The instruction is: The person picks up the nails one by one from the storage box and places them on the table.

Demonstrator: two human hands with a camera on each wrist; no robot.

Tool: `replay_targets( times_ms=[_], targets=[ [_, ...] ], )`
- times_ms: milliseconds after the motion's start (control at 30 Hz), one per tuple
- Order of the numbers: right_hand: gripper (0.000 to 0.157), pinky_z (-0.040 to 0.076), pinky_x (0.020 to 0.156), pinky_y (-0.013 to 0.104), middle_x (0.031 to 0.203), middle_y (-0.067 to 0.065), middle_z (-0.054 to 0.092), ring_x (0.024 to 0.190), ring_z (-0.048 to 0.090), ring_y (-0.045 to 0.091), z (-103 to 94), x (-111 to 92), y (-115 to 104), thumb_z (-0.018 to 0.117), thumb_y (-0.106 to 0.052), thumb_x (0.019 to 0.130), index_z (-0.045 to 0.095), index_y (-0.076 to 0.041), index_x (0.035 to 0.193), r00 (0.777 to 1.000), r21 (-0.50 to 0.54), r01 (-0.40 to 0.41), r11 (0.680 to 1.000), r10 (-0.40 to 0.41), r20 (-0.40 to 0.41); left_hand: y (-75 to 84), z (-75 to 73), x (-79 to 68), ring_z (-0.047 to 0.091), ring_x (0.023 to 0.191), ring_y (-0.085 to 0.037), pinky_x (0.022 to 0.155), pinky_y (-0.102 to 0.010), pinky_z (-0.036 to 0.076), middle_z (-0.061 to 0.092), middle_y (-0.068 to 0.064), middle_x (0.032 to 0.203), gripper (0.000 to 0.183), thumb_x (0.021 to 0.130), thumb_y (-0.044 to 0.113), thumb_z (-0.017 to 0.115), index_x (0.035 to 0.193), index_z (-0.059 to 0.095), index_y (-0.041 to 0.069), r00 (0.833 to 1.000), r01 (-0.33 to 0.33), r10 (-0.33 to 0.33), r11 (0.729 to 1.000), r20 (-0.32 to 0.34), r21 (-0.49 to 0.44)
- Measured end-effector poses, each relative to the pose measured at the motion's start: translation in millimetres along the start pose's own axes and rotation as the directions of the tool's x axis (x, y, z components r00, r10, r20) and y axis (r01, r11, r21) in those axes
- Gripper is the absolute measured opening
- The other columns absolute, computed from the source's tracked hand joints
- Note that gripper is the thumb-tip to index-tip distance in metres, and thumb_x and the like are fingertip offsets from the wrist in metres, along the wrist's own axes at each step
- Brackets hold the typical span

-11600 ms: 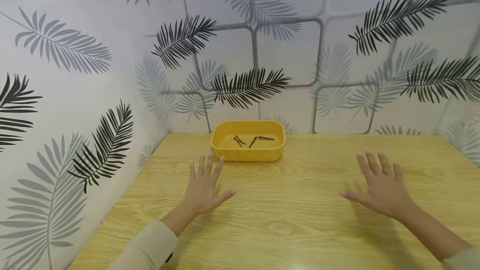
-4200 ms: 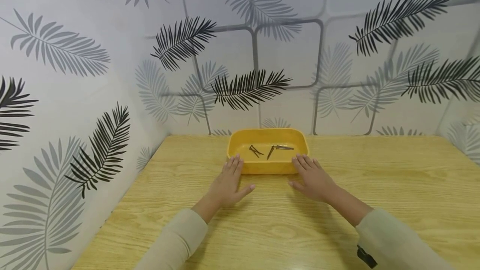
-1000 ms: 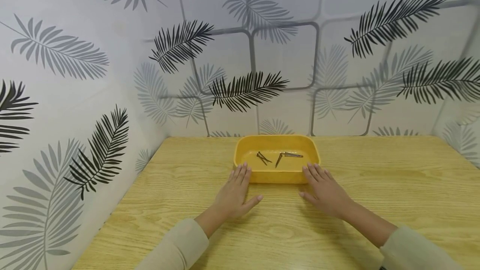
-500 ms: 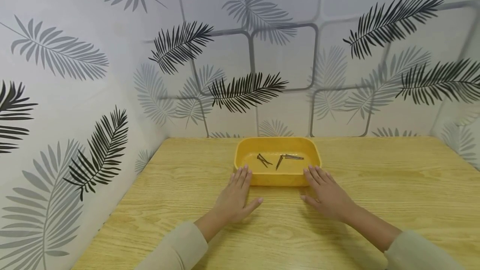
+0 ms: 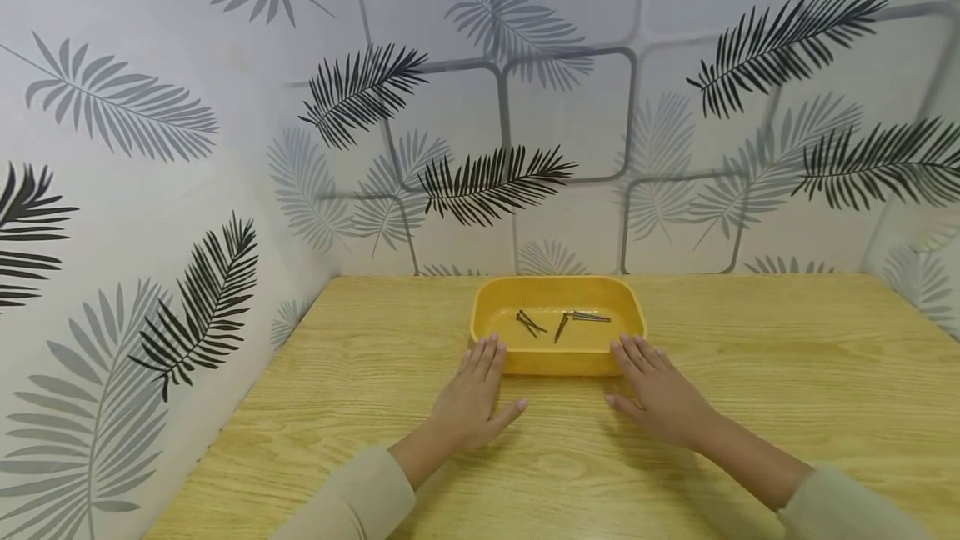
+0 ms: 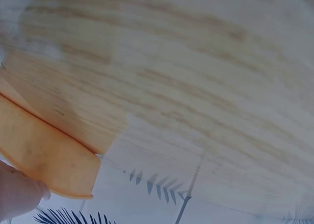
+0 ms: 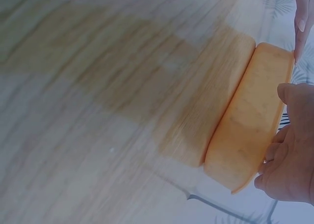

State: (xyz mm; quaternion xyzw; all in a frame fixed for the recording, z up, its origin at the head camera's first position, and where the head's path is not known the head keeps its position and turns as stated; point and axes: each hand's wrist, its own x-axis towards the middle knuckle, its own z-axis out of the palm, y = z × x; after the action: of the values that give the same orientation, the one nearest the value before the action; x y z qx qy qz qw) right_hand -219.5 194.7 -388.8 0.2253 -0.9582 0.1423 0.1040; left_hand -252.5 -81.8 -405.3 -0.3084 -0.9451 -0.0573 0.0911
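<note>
A yellow rectangular tray with rounded corners stands on the table in the head view. Several thin dark pieces, screws or nails, lie loose on its floor in two small groups. My left hand touches the tray's front left corner with straight fingers, thumb held away to the side. At the front right corner, the straight fingers of my right hand rest against the rim. The right wrist view shows the tray's outer wall beside that hand. Both palms face down, and neither hand grips anything.
The wood-grain table carries the tray and extends to both sides. A wall with a leaf pattern closes it off just behind the tray, and another patterned wall stands along the left.
Earlier both hands were spread apart from the tray. Since then they have come to its front corners, and the tray has shifted right and towards me. Over the last second it moved only slightly.
</note>
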Motion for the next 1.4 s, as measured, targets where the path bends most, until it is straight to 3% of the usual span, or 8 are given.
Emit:
replay_targets(
  times_ms=[1400],
  targets=[
    [0.069, 0.023, 0.107, 0.061, 0.147, 0.028, 0.027, 0.135, 0.025, 0.047, -5.2, -18, -7, 0.054, -0.036, 0.092, 0.032, 0.008, 0.14, 1.0, -0.025, -0.013, 1.0, 0.013, 0.015, 10.1, -1.2, -11.3, 0.014, 0.143, -0.035, 0.116, -0.046, 0.018, 0.01, -0.021, 0.154, 0.078, 0.096, 0.054, 0.032, 0.146, 0.016, -0.004, 1.0, 0.002, -0.002, 1.0, 0.006, -0.028]
  ],
)
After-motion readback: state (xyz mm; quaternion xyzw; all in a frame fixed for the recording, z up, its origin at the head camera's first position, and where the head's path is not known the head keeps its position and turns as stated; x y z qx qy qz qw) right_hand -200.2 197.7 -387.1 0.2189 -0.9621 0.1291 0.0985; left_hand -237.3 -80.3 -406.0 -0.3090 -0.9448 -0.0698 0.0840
